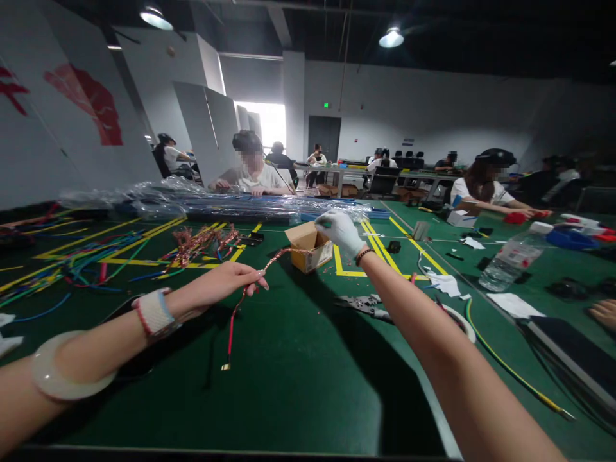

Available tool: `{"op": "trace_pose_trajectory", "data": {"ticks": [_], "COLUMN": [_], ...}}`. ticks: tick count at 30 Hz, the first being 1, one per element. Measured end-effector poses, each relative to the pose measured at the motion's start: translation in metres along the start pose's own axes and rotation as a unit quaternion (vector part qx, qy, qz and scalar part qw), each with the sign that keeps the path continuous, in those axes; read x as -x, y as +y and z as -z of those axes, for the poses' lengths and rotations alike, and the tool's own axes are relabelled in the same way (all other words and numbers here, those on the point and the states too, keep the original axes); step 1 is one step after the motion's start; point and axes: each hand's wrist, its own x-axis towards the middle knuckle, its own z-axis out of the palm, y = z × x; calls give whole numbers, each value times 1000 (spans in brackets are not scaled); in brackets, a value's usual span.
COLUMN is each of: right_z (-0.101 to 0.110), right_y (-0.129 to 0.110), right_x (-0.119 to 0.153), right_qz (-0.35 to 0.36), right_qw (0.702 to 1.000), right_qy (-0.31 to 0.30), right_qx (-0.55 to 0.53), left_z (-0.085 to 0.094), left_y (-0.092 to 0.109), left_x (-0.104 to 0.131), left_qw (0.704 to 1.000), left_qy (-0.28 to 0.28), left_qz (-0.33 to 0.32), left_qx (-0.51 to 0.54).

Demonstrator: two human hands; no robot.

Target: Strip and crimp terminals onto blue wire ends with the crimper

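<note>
Pinched in the fingers of my bare left hand (240, 277) is a twisted copper wire (276, 256). Its lower end hangs down as a red-insulated length (231, 330) with a small brass-coloured terminal (226, 367) at the tip. The wire's other end reaches the front of a small open cardboard box (308, 260). Over the box's right side is my right hand (342, 232), in a white glove, fingers drawn together; what they hold, if anything, is hidden. Wire-stripping pliers (359, 304) lie on the green table below that hand.
Bundles of bare copper wire (202, 244) and coloured cables (96, 256) lie to the left. Plastic-wrapped lengths (231, 206) run across the back. At right are a water bottle (514, 260), a green-yellow cable (510, 366) and a tape roll (459, 321). Other people sit beyond.
</note>
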Motion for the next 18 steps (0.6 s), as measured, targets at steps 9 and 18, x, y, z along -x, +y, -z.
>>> {"op": "trace_pose_trajectory", "data": {"ticks": [9,18], "right_z": [3,16], "right_y": [16,-21], "right_x": [-35,86], "right_qz": [-16,77], "right_qw": [998,986], "right_qy": [-66,-67], "right_qx": [18,-136], "left_z": [10,16], "left_y": [-5,-3], "left_x": [2,24], "left_qw": [999,997], "left_qy": [38,69], "left_qz": [8,20], "left_qx": [-4,-5]}}
